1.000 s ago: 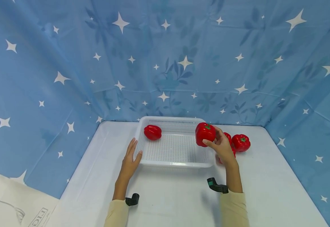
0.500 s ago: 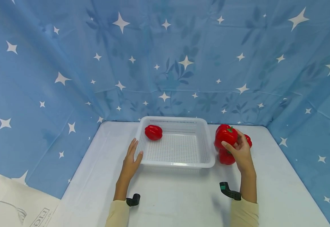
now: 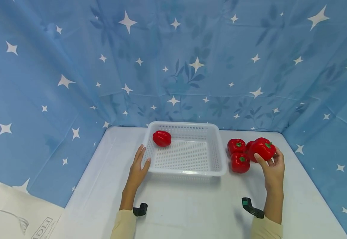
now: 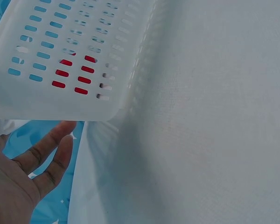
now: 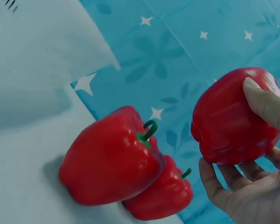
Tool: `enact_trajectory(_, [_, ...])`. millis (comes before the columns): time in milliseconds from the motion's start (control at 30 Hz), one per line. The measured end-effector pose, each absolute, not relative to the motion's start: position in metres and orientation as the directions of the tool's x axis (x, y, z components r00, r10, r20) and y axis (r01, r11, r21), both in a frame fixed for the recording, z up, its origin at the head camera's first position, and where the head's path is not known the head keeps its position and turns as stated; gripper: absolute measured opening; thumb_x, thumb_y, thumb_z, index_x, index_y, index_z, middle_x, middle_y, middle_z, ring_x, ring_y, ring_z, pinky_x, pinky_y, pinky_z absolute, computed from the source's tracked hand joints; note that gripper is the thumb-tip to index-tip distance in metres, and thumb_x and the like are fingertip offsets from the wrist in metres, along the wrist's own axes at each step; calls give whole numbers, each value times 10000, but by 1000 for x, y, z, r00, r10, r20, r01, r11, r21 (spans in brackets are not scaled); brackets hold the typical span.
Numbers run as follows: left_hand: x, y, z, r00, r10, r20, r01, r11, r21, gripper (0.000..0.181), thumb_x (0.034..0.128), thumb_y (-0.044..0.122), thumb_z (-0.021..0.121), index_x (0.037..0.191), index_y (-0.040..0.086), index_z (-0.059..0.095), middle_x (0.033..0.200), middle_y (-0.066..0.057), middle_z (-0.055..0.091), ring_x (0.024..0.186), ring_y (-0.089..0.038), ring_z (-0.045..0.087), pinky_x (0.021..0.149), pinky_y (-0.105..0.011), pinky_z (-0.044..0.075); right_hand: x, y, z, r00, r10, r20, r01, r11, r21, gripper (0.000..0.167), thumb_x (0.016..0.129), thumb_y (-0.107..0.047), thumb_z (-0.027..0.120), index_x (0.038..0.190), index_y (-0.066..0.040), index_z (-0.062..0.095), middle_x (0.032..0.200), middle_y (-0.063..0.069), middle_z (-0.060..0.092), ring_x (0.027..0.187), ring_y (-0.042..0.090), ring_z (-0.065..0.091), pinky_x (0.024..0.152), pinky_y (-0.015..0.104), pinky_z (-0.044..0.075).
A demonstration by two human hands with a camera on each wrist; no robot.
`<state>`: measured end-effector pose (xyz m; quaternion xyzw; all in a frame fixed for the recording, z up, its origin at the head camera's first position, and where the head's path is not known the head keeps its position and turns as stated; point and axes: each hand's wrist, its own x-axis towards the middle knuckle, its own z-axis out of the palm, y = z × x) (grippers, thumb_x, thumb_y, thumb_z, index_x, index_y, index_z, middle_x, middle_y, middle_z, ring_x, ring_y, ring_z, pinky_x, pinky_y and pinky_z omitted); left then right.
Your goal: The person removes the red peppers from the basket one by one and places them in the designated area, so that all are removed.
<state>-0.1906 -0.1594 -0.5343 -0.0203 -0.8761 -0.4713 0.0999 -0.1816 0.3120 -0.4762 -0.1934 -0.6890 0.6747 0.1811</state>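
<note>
Along the far edge of the white rectangular bench (image 3: 188,212): white perforated plastic basket (image 3: 188,172). Left hand (image 3: 137,172) at its left rim, fingers relaxed. Right hand (image 3: 273,170), towards far right corner, grasps a glossy red green-stemmed bell pepper (image 3: 261,148). Judged best: steady grip, carried above the blocky red peppers (image 3: 240,164) alongside. More room: near edge.

Red pepper (image 5: 235,119) in right hand (image 5: 259,198), two green-stemmed peppers (image 5: 112,161) nearby, blue curtain (image 5: 175,51) behind.
</note>
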Motion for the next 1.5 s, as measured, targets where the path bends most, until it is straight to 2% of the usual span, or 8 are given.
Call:
enact_trajectory(300, [-193,-160,-536,-977,-56,204,141,549,824,620,1001,376,503,1551,199,278,1638,100,160,1509,-240,220,1140,-517,311,-178,321,-494,-796,597,-104,119,-14,-993,867,825,-306,774,1507,-327,240,1595,-39,265,1471,197,295,1109,356,356])
enact_trajectory(500, [-196,-161,-535,-977,-48,210,150,546,824,604,1010,381,484,1550,199,282,1635,114,154,1511,-229,214,1153,-512,300,-180,325,-512,-749,650,-127,175,9,-985,861,858,-338,734,1523,-313,187,1613,-2,232,1481,231,275,1146,432,337])
enact_trajectory(600, [-196,-160,-536,-977,-51,205,145,545,826,601,1009,366,490,1549,201,283,1631,129,152,1511,-224,217,1144,-510,310,-180,327,-524,-736,662,-142,232,50,-971,863,878,-359,707,1537,-295,154,1622,34,211,1482,274,270,1144,457,339])
enact_trajectory(800, [-194,-160,-536,-979,-58,196,132,551,824,613,1001,350,513,1552,218,278,1632,141,147,1513,-217,210,1133,-503,322,-178,327,-542,-753,645,-129,321,189,-928,877,914,-339,667,1560,-208,90,1600,150,218,1463,367,278,1132,532,343])
enact_trajectory(1100, [-195,-160,-537,-975,-54,216,152,548,823,610,1004,354,507,1550,199,283,1637,108,156,1511,-230,213,1145,-501,312,-182,326,-554,-751,651,-112,334,227,-915,880,915,-230,669,1553,-148,68,1602,172,206,1479,363,244,1135,534,329])
enact_trajectory(1500, [-191,-160,-538,-979,-55,196,135,541,830,601,1008,354,495,1550,203,282,1634,130,146,1513,-229,210,1145,-508,309,-181,327,-562,-758,650,-61,294,256,-921,899,910,-276,679,1541,-169,47,1586,186,218,1477,364,250,1119,530,341])
